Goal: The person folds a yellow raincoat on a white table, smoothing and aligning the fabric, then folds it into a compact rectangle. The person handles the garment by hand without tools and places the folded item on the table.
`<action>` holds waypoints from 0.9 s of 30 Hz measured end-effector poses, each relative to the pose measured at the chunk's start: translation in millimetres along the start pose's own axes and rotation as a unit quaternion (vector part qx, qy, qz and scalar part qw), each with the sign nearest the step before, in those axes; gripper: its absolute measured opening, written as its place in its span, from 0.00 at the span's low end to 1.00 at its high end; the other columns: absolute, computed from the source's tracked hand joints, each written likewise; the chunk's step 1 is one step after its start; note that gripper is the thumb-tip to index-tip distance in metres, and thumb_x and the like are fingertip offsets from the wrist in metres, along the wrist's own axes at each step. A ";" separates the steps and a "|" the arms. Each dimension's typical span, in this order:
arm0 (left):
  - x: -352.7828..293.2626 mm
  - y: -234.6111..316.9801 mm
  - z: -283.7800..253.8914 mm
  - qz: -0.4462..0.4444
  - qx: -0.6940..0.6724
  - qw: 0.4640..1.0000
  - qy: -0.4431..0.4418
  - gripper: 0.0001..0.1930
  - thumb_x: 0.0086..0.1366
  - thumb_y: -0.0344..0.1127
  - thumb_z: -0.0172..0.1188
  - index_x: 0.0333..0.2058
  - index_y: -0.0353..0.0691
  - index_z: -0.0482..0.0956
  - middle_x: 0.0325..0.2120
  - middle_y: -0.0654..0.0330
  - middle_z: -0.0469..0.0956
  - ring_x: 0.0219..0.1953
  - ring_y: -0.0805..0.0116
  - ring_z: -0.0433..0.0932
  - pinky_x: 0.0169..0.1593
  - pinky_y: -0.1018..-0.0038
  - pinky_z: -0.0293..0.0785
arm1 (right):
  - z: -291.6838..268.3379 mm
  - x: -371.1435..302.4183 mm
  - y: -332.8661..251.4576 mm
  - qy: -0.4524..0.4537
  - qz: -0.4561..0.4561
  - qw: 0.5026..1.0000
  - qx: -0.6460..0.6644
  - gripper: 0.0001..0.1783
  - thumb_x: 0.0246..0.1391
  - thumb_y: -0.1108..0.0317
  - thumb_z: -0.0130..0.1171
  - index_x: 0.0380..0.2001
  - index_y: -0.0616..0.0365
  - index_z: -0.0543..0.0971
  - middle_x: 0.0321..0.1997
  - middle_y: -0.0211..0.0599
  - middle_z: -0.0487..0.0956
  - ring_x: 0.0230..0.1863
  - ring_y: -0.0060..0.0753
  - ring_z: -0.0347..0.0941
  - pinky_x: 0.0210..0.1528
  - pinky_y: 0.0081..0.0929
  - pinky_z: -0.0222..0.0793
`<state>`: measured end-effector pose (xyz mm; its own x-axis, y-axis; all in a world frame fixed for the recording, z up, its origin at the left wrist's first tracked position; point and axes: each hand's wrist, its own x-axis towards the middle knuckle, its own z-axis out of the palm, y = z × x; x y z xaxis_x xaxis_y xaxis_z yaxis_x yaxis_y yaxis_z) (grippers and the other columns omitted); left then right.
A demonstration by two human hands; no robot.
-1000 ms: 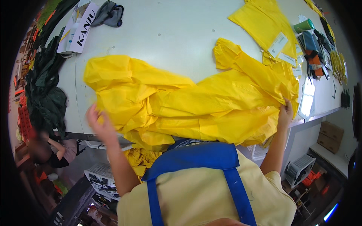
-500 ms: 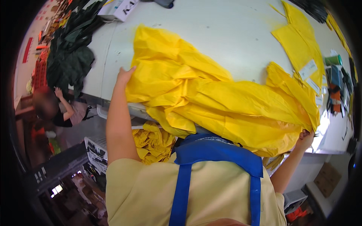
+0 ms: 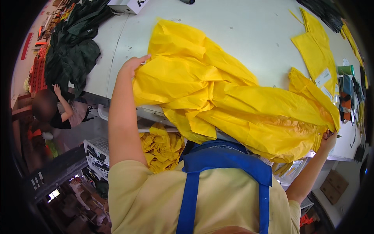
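A large crumpled yellow garment (image 3: 233, 105) of thin, smooth fabric stretches across the table's near edge, part of it hanging down against my blue apron. At its left end, my left hand (image 3: 134, 65) has its fingers closed on the fabric's edge. My right hand (image 3: 329, 137) pinches the garment's right end. A small dark pointed tip (image 3: 338, 136) sticks out beside those fingers; I cannot make out what it belongs to. Folds hide most of the fingertips.
Flat yellow pieces (image 3: 317, 50) with white labels lie at the right. Dark green fabric (image 3: 74, 50) drapes over the table's left end, near another person (image 3: 64, 109). More yellow fabric (image 3: 161, 150) sits below the table edge. A green roll (image 3: 346, 70) stands far right.
The garment appears slightly farther right in the view, as does most of the table. My left hand has moved a little up and right along its edge; the right hand keeps its hold.
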<state>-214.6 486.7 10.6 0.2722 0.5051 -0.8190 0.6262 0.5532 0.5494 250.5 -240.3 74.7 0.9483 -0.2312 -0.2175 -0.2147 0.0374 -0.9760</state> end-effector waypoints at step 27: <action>-215.0 -93.6 162.2 0.739 0.236 0.572 0.266 0.12 0.40 0.18 0.62 0.26 0.39 0.74 0.28 0.57 0.75 0.25 0.59 0.72 0.28 0.69 0.67 | 313.0 -365.5 24.4 -0.591 0.202 0.779 0.058 0.08 0.56 0.73 0.55 0.30 0.52 0.66 0.23 0.22 0.62 0.20 0.14 0.56 0.20 0.16 0.51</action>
<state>-213.3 218.8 108.3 0.5769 0.3904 0.7175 0.1614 -0.9156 0.3684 -28.2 149.4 125.9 0.3769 0.8756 -0.3023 -0.5942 -0.0218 -0.8040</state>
